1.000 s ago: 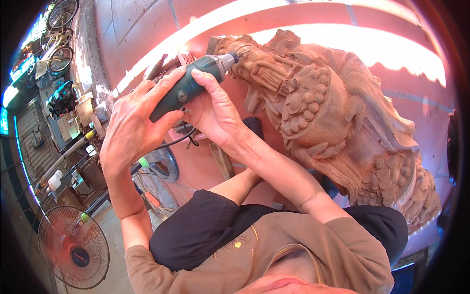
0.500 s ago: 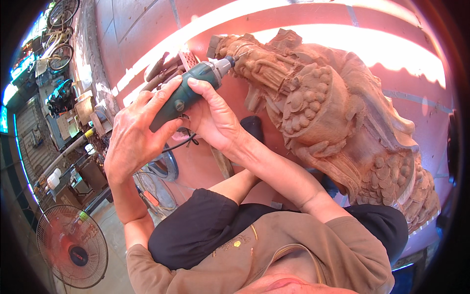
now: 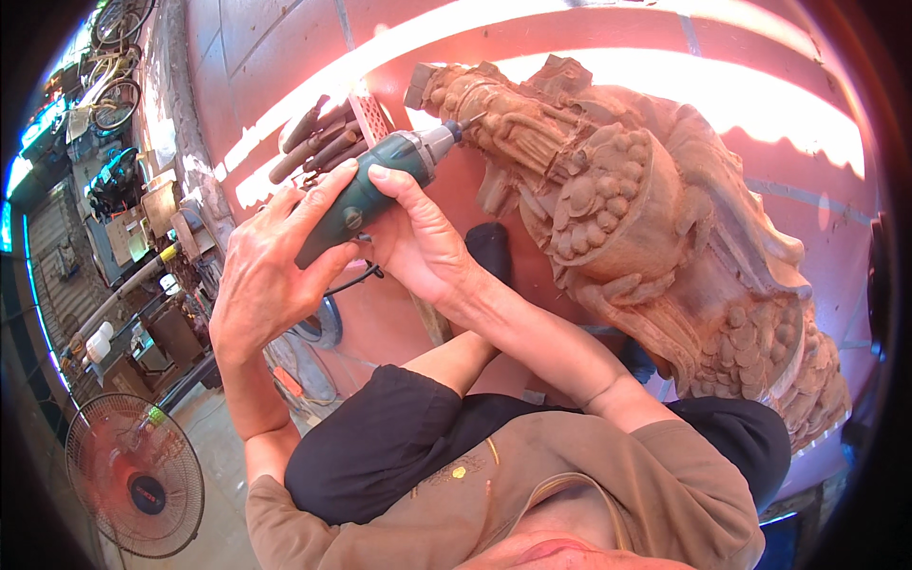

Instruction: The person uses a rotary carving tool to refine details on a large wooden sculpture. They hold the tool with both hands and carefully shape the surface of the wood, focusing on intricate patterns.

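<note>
Clasping the green power tool (image 3: 355, 205) near ten-thirty, the left hand (image 3: 274, 263) and right hand (image 3: 420, 237) could gouge the brown carving (image 3: 655, 242), centred toward three o'clock, should uneven pressure make the bit (image 3: 472, 121) skid.

The person here wears a dull brown shirt (image 3: 541, 439) with short, loose sleeves (image 3: 698, 480), a thin-edged neckline (image 3: 546, 486) and a small yellow motif (image 3: 460, 472) amid fine lines — and black bottoms (image 3: 375, 446) ending around the knee. Left hand (image 3: 271, 261) and right hand (image 3: 420, 228) are bare.
</note>
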`<state>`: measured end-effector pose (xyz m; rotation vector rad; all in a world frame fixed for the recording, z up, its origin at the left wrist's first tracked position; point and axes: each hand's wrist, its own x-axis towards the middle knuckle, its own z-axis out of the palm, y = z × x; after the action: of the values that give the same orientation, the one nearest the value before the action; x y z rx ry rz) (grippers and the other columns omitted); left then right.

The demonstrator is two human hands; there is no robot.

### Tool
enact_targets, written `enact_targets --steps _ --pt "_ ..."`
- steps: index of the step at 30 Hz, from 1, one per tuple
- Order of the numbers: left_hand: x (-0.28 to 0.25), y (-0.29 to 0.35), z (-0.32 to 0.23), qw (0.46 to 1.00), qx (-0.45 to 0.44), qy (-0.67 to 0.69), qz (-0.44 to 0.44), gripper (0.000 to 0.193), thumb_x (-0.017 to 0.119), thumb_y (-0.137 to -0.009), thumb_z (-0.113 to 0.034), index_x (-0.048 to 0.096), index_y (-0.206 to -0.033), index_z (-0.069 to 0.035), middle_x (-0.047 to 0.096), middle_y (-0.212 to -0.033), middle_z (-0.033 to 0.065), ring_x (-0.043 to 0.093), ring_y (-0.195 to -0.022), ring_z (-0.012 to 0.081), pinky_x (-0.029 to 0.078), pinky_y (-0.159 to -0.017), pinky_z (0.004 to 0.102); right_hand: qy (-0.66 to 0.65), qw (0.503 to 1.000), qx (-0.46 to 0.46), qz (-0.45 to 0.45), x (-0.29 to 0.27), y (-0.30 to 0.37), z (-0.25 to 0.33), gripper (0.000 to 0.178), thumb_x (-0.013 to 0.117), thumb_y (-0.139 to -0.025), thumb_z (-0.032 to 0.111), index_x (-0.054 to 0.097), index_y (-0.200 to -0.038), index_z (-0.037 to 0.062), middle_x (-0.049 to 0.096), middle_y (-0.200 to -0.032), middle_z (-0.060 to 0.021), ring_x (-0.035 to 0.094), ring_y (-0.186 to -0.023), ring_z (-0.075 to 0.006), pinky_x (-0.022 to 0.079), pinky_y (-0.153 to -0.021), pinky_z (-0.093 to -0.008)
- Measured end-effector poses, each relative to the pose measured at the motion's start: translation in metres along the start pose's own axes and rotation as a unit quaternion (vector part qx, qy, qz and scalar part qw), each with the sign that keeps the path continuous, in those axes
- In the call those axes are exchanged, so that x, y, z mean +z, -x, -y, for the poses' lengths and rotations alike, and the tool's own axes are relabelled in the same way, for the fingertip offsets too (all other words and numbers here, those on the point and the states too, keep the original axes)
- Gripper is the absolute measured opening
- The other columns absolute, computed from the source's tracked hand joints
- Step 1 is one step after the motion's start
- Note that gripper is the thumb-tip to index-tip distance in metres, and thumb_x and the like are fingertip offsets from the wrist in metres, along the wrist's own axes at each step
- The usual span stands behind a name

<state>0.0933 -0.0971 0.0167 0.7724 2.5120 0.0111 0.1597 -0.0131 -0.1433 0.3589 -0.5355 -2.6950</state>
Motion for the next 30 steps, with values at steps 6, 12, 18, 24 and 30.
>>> enact_targets --steps 6,12,18,24,30 --pt "0.001 0.0 -0.001 1.0 -0.009 0.022 -0.013 0.077 0.085 -0.079 -0.02 0.058 -0.151 -0.019 0.068 -0.105 0.0165 0.069 -0.094 0.0373 0.055 -0.084 0.0465 0.009 1.0 0.002 0.01 0.002 -0.002 0.002 0.039 0.071 -0.099 0.039 0.062 -0.129 0.0166 0.068 -0.119 0.0018 0.062 -0.111 -0.009 0.045 -0.094 -0.0328" --pt "0.003 -0.007 0.002 1.0 0.01 0.001 -0.027 0.075 0.083 -0.081 -0.021 0.058 -0.152 -0.019 0.068 -0.105 0.0157 0.069 -0.094 0.037 0.055 -0.084 0.046 0.022 1.0 -0.003 0.006 0.003 -0.004 0.011 0.039 0.071 -0.099 0.038 0.062 -0.129 0.0163 0.07 -0.117 0.0016 0.064 -0.109 -0.0097 0.048 -0.091 -0.0347" --pt "0.0 -0.015 0.001 1.0 0.008 -0.014 -0.015 0.074 0.083 -0.082 -0.023 0.057 -0.152 -0.02 0.067 -0.101 0.0157 0.069 -0.091 0.0365 0.055 -0.081 0.0465 0.031 0.999 -0.023 -0.009 0.001 -0.01 0.016 0.041 0.071 -0.099 0.037 0.059 -0.133 0.0158 0.069 -0.122 -0.0015 0.066 -0.11 -0.0132 0.055 -0.091 -0.0396" --pt "0.001 -0.022 0.0 1.0 0.012 0.001 -0.014 0.073 0.081 -0.083 -0.023 0.057 -0.152 -0.02 0.066 -0.099 0.0158 0.068 -0.088 0.0364 0.054 -0.08 0.0462 0.028 0.999 -0.03 -0.001 0.002 -0.009 0.02 0.039 0.071 -0.099 0.037 0.06 -0.131 0.0176 0.069 -0.122 0.0 0.066 -0.111 -0.0124 0.055 -0.092 -0.0387" --pt "0.0 -0.017 -0.001 1.0 -0.002 -0.012 -0.006 0.074 0.082 -0.083 -0.024 0.057 -0.152 -0.021 0.067 -0.101 0.0159 0.069 -0.089 0.0368 0.054 -0.081 0.0467 0.034 0.999 -0.026 0.003 0.002 -0.008 0.017 0.038 0.071 -0.099 0.039 0.061 -0.129 0.0178 0.07 -0.118 0.0006 0.066 -0.111 -0.0116 0.054 -0.091 -0.0381"
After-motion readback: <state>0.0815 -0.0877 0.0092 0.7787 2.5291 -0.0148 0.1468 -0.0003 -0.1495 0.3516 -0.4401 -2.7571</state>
